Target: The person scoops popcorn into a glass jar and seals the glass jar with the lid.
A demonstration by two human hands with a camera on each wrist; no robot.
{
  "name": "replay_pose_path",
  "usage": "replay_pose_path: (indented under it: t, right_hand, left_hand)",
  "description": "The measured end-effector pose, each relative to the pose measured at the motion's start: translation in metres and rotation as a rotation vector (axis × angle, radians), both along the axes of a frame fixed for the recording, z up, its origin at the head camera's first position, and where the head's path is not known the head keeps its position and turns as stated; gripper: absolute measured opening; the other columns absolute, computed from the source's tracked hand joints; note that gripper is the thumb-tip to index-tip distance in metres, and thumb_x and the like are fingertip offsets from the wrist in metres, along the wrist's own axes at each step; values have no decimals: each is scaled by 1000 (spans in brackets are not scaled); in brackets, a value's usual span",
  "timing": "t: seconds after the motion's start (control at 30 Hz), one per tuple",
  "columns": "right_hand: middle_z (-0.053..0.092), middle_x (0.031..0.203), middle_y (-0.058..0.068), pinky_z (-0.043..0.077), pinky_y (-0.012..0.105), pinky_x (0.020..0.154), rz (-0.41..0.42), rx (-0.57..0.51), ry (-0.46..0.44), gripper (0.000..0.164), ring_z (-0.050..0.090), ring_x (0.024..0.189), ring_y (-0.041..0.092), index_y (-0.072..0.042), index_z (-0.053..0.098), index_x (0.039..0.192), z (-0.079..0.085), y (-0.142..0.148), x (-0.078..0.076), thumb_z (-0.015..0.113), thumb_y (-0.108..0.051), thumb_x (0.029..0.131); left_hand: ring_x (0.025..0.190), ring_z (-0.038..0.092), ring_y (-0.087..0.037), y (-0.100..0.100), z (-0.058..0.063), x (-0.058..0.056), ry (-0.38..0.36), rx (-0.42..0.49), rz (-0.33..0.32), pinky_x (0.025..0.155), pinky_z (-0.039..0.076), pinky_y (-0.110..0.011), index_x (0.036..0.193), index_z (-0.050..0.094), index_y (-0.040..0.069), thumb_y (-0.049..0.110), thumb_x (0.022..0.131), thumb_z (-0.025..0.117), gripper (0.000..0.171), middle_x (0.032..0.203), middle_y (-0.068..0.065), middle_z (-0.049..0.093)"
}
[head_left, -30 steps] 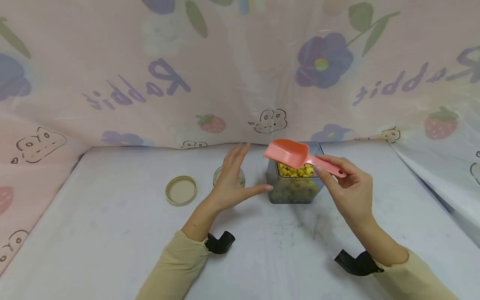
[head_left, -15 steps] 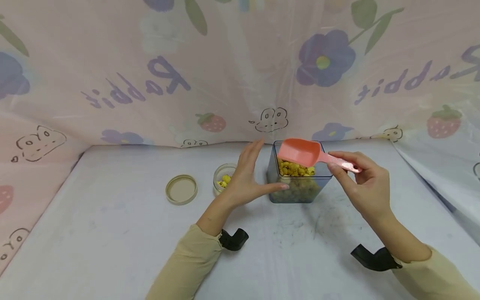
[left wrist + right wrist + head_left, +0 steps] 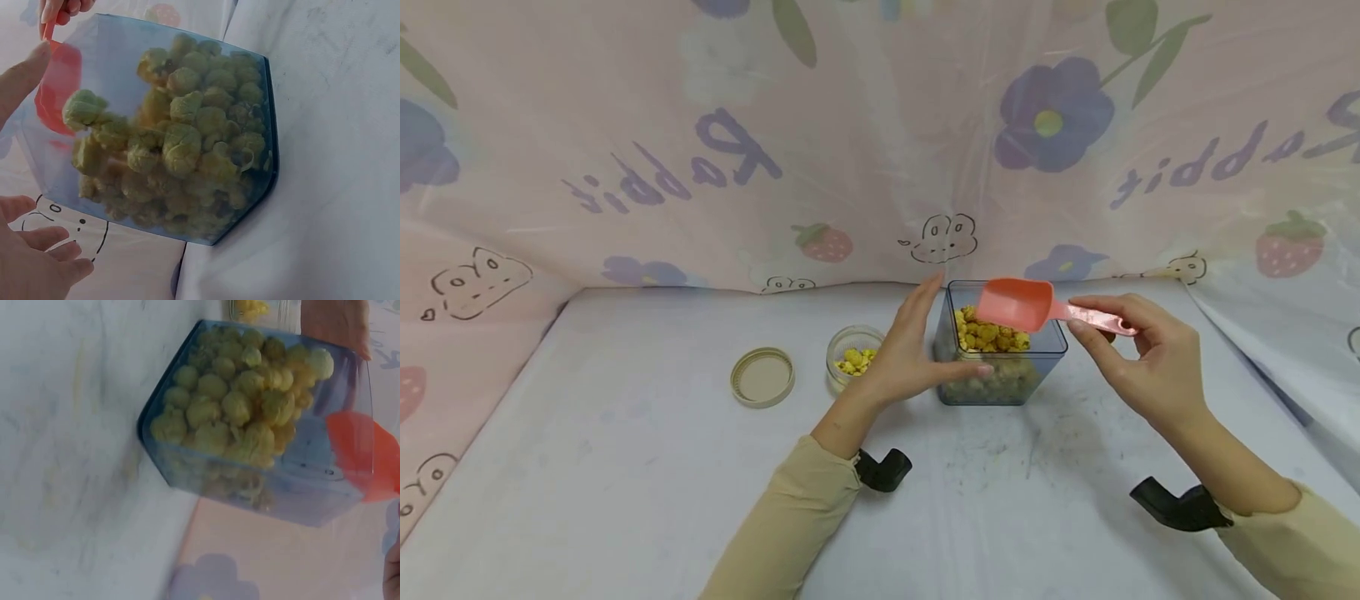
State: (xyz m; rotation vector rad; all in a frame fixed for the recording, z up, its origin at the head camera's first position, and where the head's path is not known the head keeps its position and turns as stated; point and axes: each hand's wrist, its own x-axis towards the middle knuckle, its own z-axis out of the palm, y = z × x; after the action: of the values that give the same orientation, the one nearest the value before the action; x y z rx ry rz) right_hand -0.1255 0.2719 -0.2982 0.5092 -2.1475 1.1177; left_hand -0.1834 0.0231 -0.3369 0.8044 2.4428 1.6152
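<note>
In the head view, my right hand (image 3: 1157, 362) pinches the handle of a pink scoop (image 3: 1017, 304), its bowl over the opening of a square clear container (image 3: 1047, 367). The left wrist view shows yellow popcorn (image 3: 187, 137) heaped in that container, with the scoop's bowl partly behind the near wall. My left hand (image 3: 898, 358) lies along the container's left side, thumb across its front and fingers spread; whether it touches the wall I cannot tell. Behind this hand stands a round clear jar (image 3: 838, 340) with some popcorn inside, partly hidden.
A round beige lid (image 3: 763, 377) lies left of the jar on the white tabletop (image 3: 647, 467). A printed curtain (image 3: 865, 150) closes off the back, close behind the container. Black wrist mounts (image 3: 1180, 504) sit on both forearms.
My right hand has moved right with the scoop, from the container's left rim to above its right part. My left hand has also shifted right to the container, uncovering more of the jar.
</note>
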Motion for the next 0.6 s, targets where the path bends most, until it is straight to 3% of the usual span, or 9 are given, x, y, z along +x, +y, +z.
replay_pose_path:
  t: [0.4,0.6]
  right_hand:
    - [62,88,-17,36,9,67,-49,260,54,30,46,74,-1,-1,73,97,13,15,-4,77,6,68]
    - [66,88,-2,36,9,70,-48,356,86,28,46,77,-3,-4,73,98,17,18,-7,78,-3,71]
  left_hand:
    - [146,18,-18,8,-6,-6,-34,33,-8,116,24,-50,154,10,33,35,71,85,112,160,6,13]
    - [145,22,-15,9,-10,-7,-58,103,-46,115,30,-41,154,10,29,25,73,85,111,159,0,17]
